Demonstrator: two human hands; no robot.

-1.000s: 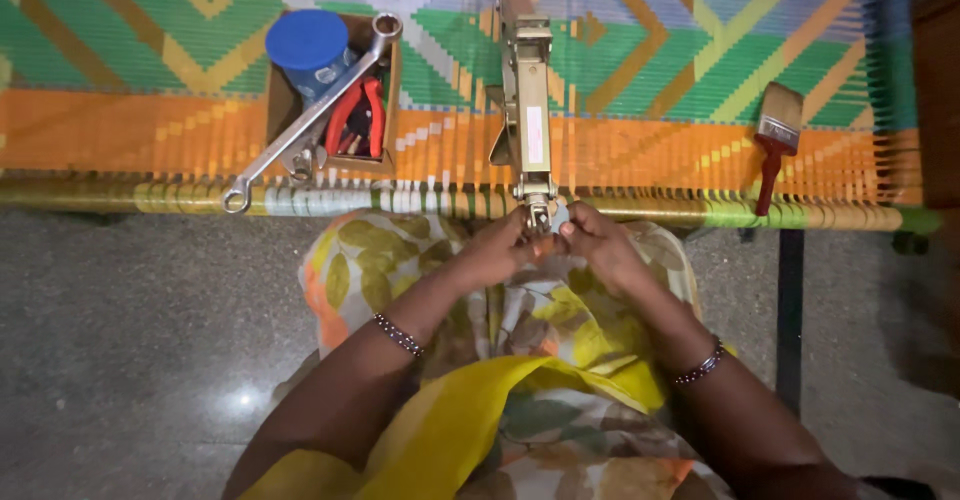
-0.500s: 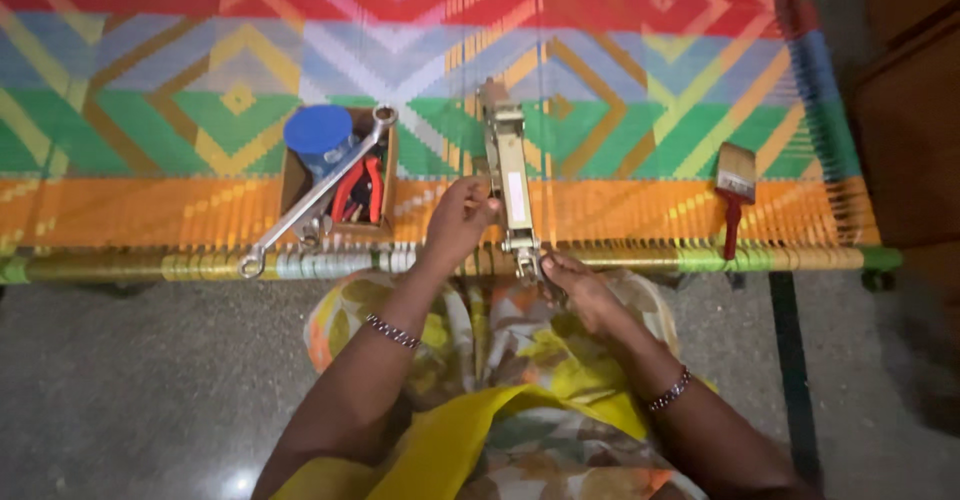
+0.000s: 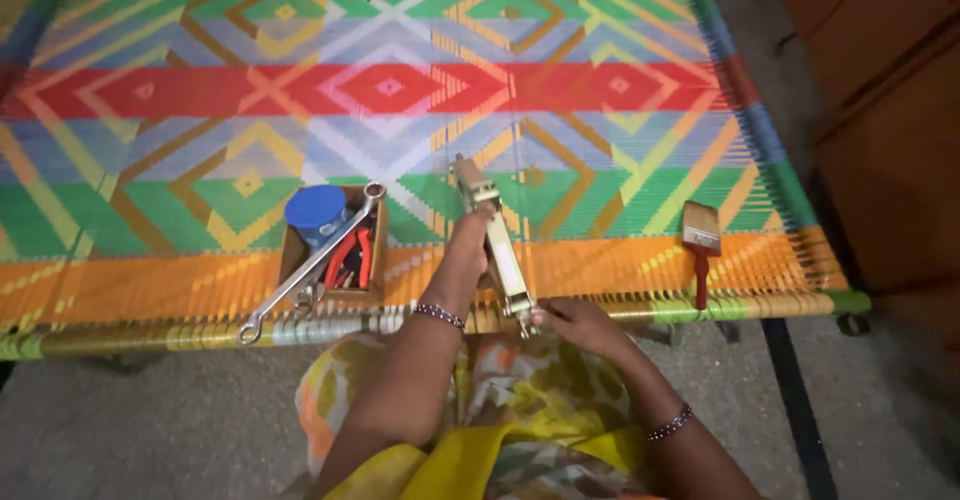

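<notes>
Both forearms are bare, each wrist ringed by a thin beaded bracelet of dark and pale beads. The lap shows a floral cloth in cream, green and orange. A plain yellow drape lies at six o'clock.

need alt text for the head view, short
Seen from above, a person's left hand and right hand grip a metal jack lying on a colourful woven cot. A box with a spanner lies left, a paintbrush right.

Both hands on metal jack — woven cot.
</notes>
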